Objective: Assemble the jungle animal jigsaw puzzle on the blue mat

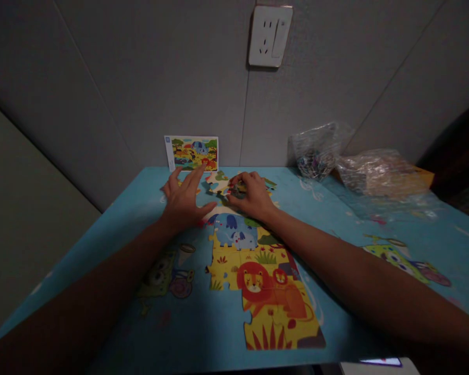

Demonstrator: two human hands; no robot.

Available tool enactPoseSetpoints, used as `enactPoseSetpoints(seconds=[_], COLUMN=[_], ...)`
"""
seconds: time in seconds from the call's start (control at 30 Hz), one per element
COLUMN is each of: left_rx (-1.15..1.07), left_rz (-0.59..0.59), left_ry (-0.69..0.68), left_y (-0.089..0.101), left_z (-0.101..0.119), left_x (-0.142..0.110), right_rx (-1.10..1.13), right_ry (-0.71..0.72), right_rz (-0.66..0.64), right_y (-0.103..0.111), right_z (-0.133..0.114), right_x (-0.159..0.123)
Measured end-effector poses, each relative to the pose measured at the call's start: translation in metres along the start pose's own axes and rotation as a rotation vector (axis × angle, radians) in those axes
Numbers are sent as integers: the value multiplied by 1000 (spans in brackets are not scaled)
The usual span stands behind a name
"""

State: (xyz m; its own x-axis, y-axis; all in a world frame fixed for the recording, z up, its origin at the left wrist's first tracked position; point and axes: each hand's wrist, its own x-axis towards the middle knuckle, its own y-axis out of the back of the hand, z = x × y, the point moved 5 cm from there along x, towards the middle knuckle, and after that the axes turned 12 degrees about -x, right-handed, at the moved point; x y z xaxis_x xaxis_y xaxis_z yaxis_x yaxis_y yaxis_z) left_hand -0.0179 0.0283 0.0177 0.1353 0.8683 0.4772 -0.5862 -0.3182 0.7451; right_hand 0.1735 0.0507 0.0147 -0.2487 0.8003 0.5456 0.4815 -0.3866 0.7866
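Note:
A partly joined jigsaw puzzle (254, 250) lies on the table, with blue elephants at its upper part and a red-maned lion with a cub lower down. Loose puzzle pieces (218, 186) sit in a cluster beyond it. My right hand (254, 197) is over that cluster, thumb and fingers closed around a dark-patterned puzzle piece (239, 188); the fingers partly cover it. Left of the cluster, my left hand (185, 200) hovers with its fingers spread and nothing in them. A picture card (194, 152) showing the animal scene leans on the wall behind my left fingertips.
A blue cartoon-print cloth (336, 213) covers the table. At the back right lie crumpled clear plastic bags (383, 169) and an orange-yellow item (424, 177). The grey wall carries a socket (271, 36). A white device (379, 366) shows at the lower right edge.

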Motion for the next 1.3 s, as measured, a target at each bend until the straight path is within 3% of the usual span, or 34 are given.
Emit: enactPoseSetpoints(seconds=[0.13,0.4,0.77,1.07,1.3], left_rx=[-60,-141,-153,-135,-96], left_rz=[-145,-56,-101,-26,33], left_ry=[-36,-170,-186,-101,119], left_y=[-9,-6,-5,-3,0], left_z=[-7,-12,-3,-7,-18], left_x=[0,3,0,0,3], right_rx=[96,78,93,116,88], right_ry=[170,207,304,257,214], right_rz=[20,-32,-3,25,-2], right_y=[6,6,6,5,4], right_z=[-13,-15,-14,-12,-13], right_x=[-4,-7,-6,-7,-6])
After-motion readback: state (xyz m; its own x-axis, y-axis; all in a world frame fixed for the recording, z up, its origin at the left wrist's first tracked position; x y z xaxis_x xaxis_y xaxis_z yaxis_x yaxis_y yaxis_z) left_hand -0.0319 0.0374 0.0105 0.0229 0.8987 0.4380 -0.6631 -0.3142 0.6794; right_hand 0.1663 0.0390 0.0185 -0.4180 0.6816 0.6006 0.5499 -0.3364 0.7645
